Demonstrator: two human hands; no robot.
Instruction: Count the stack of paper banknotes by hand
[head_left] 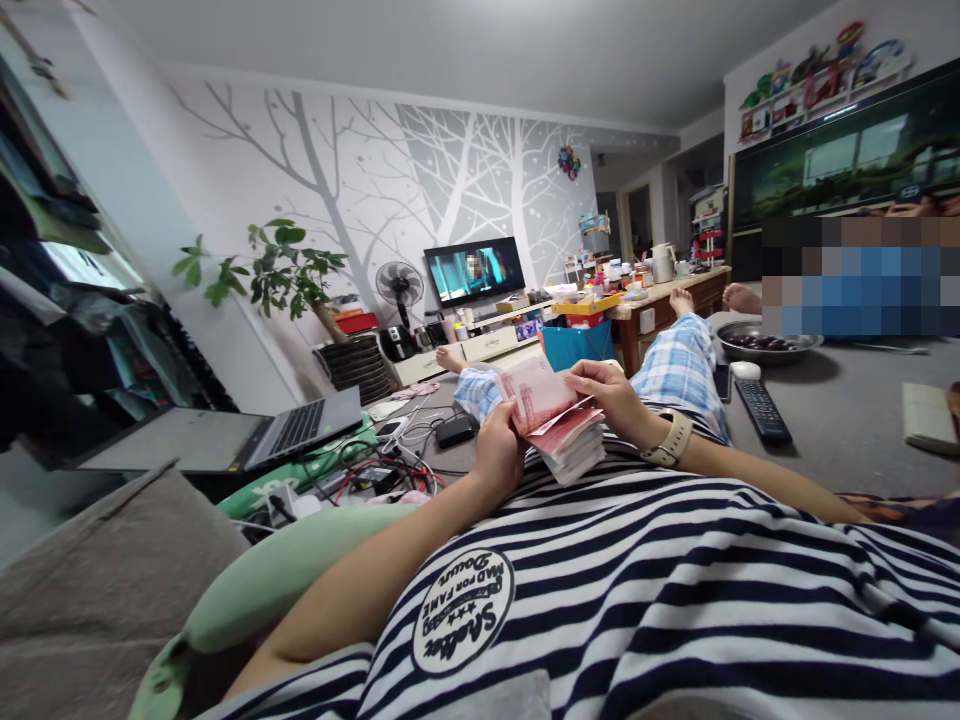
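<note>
I lie back in a striped shirt with a thick stack of pink banknotes held over my stomach. My left hand is closed around the stack's left end, thumb on top. My right hand, with a beige watch on its wrist, pinches the upper notes at the right and bends them upward. My legs in blue plaid trousers stretch out ahead.
An open laptop lies at my left beside tangled cables and a green cushion. At my right lie a remote control and a metal bowl. Another person's feet rest there. A television plays ahead.
</note>
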